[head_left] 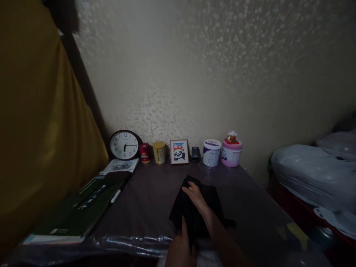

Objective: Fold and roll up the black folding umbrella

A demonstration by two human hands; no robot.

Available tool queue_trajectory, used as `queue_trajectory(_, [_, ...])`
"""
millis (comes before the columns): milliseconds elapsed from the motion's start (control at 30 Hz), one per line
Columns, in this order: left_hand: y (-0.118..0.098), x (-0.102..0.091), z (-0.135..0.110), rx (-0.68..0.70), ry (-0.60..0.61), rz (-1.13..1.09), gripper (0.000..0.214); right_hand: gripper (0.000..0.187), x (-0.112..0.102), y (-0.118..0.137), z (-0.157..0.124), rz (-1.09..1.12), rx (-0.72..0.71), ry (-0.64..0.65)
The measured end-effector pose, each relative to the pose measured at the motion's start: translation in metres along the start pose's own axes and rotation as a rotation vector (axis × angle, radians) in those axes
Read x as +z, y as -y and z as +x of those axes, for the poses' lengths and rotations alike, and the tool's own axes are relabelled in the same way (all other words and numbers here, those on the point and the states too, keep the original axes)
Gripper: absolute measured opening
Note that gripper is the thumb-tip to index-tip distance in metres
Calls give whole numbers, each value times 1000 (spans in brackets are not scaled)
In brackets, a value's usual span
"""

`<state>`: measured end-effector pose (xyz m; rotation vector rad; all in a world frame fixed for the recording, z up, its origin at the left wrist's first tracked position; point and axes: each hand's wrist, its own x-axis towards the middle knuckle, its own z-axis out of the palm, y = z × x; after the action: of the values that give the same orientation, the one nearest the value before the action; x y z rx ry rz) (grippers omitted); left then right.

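Observation:
A piece of black cloth (214,198) lies bunched on the dark table, close to its front edge. From its right side a narrow dark end, perhaps a strap (230,223), sticks out; the cloth's exact kind is too dark to make out. My right hand (196,196) reaches across it with bent fingers, gripping a fold near the far corner. Nearer to me, my left hand (180,248) holds the near edge, its index finger stretched along the fabric and the other fingers curled and partly hidden.
The table (150,200) has a shiny plastic cover. Green book (83,207) and white pen (115,196) lie left. Along the wall stand a clock (125,145), red can (144,153), yellow tin (159,152), panda picture (179,152), white tub (211,152) and pink tub (231,152).

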<state>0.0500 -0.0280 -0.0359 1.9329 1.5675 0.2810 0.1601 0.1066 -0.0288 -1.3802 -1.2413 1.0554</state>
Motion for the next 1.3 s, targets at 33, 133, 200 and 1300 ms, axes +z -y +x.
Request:
queue_trajectory(33, [0, 1, -1, -9, -5, -4, 78, 59, 1, 1, 0, -33, 22, 0])
queue_trajectory(133, [-2, 1, -4, -37, -27, -35, 82, 63, 1, 4, -2, -105, 47, 13])
queue_trajectory(200, [-6, 0, -6, -52, -29, -38, 84, 64, 1, 5, -2, -150, 40, 25])
queue_trajectory(1300, [-11, 2, 2, -142, 51, 160, 73, 35, -41, -20, 11, -792, -616, 150])
